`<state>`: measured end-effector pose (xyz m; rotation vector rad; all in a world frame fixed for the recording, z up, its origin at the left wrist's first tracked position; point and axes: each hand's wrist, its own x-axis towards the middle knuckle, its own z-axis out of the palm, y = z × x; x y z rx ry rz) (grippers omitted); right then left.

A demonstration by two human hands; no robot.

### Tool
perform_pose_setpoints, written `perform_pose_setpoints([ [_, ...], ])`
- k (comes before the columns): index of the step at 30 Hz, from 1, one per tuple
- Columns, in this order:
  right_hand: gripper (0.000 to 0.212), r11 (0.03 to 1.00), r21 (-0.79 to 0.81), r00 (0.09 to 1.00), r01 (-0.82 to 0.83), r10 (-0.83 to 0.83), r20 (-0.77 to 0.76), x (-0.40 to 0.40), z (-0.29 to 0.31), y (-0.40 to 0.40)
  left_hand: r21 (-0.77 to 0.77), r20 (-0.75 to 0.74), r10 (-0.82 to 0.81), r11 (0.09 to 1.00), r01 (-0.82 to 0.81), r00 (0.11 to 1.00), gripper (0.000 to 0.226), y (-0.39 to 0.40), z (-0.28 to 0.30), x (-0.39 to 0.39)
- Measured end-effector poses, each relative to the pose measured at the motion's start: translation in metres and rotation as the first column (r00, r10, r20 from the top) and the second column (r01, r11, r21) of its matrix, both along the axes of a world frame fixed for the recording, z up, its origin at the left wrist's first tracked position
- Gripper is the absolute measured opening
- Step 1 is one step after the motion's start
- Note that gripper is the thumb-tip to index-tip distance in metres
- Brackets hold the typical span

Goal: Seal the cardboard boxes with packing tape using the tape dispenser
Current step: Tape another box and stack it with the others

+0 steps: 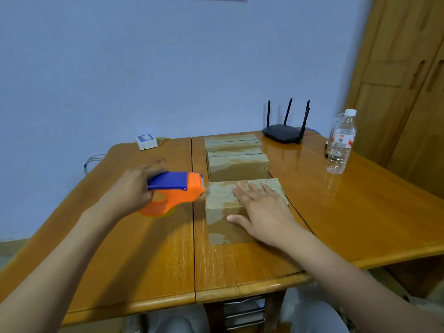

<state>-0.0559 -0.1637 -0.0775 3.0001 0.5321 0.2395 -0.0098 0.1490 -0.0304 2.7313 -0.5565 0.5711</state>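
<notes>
Cardboard boxes stand in a row running away from the person on the wooden table (pixel 336 212); the nearest box (pixel 223 207) lies with its long axis left to right, tape across its top. Right hand (pixel 262 210) rests flat on it, fingers straight and slightly spread. Left hand (pixel 134 188) grips the orange-and-blue tape dispenser (pixel 177 191), its nose pointing right at the box's left edge. Behind: middle box (pixel 237 164), far box (pixel 231 141), black router (pixel 282 133), water bottle (pixel 341 143), blue wall (pixel 144 68).

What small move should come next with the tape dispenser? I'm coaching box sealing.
Probably draw the orange and blue tape dispenser rightward across the nearest cardboard box: the left hand holds it at the box's left edge, while the right hand presses flat on top.
</notes>
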Motion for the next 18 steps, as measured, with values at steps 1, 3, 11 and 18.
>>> perform_pose_setpoints([
  [1, 0.082, 1.000, 0.003, 1.000, -0.001, 0.001, 0.003, 0.000, 0.000, 0.001, -0.003, -0.029, -0.009, 1.000, 0.009, 1.000, 0.057, 0.002, -0.006, -0.002],
  [3, 0.081, 0.999, 0.034, 1.000, -0.016, 0.016, 0.008, -0.002, 0.003, 0.003, -0.038, -0.097, -0.035, 0.999, 0.031, 0.995, 0.050, 0.003, -0.019, -0.004],
  [11, 0.082, 0.998, 0.056, 0.997, -0.043, 0.046, -0.057, 0.004, 0.027, 0.019, -0.077, -0.219, -0.036, 0.997, 0.019, 0.975, 0.041, -0.004, -0.048, -0.001],
  [18, 0.078, 0.991, 0.038, 0.991, -0.130, 0.130, -0.006, 0.001, 0.013, 0.029, -0.112, -0.250, -0.035, 0.994, 0.007, 0.968, 0.041, -0.001, -0.054, 0.000],
])
